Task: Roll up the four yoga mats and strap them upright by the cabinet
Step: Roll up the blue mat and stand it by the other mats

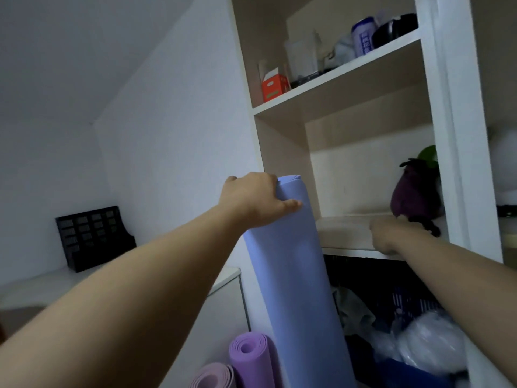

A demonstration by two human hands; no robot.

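Observation:
A rolled blue yoga mat (296, 275) stands upright against the left front edge of the white cabinet (444, 135). My left hand (257, 200) grips its top end. A rolled purple mat (250, 359) and a rolled pink mat (214, 378) stand low beside it, to its left. My right hand (391, 232) reaches onto the middle shelf, fingers curled around a dark cord-like thing (429, 226) lying at the foot of a purple plush toy (414, 191). Whether the hand really holds it is unclear.
The upper shelf carries an orange box (273, 88), a clear container and a blue-white jar (363, 37). Below the middle shelf are a dark crate (405, 301), bags and cloth. A black file rack (93, 236) stands on a white desk (56, 287) at left.

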